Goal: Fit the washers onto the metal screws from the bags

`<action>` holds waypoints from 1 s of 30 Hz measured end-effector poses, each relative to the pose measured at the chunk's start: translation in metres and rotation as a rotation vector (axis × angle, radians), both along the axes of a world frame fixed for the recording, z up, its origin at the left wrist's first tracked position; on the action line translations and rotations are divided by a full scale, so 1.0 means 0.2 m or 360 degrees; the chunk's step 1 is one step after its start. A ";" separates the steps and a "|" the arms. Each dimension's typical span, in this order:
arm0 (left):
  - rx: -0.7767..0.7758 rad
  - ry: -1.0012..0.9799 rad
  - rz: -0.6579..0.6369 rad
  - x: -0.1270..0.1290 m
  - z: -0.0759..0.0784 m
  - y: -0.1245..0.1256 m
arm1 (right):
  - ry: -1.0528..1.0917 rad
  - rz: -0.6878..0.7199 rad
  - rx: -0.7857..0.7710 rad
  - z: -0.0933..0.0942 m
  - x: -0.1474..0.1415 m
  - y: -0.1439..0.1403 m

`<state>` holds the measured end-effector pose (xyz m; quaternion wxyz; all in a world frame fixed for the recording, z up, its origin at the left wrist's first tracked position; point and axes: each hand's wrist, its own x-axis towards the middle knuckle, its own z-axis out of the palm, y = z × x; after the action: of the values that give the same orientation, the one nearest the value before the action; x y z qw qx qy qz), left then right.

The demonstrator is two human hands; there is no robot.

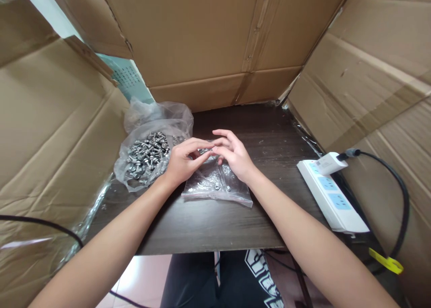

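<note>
Small clear plastic bag (217, 182) with a few metal bits lies mid-table on the dark wooden table (262, 137). Left hand (182, 162) and right hand (234, 155) pinch its top together. Bits might spill and roll off the near edge if it tips.

Two bare hands, left hand (182, 162) and right hand (234, 157); two clear plastic bags (217, 184); one white power strip (332, 195); silver metal screws (146, 157) beyond counting.
</note>
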<state>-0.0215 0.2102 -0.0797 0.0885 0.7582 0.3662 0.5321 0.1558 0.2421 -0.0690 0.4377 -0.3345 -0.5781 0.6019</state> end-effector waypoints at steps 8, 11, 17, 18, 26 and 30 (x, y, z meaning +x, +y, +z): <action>-0.0024 -0.0015 0.0004 0.00 0.00 0.00 | -0.0047 -0.0020 0.0026 0.00 0.00 -0.01; -0.0021 -0.0015 0.0014 0.00 0.00 0.00 | -0.0092 -0.0058 0.0022 0.01 0.00 -0.01; -0.0004 0.0007 0.0025 0.00 0.00 0.00 | -0.0075 -0.0067 0.0005 0.00 0.00 0.00; -0.0004 0.0004 0.0023 0.00 0.00 0.00 | -0.0078 -0.0081 -0.0019 0.00 0.00 0.00; -0.0008 0.0035 0.0040 -0.01 0.01 0.00 | -0.0066 -0.0002 -0.0020 -0.01 -0.01 0.00; -0.0015 0.0025 0.0040 -0.01 0.00 -0.01 | -0.0037 0.0005 -0.0010 -0.01 -0.01 -0.01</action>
<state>-0.0229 0.2089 -0.0789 0.0825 0.7574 0.3787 0.5255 0.1532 0.2395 -0.0700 0.4289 -0.3419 -0.5818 0.6005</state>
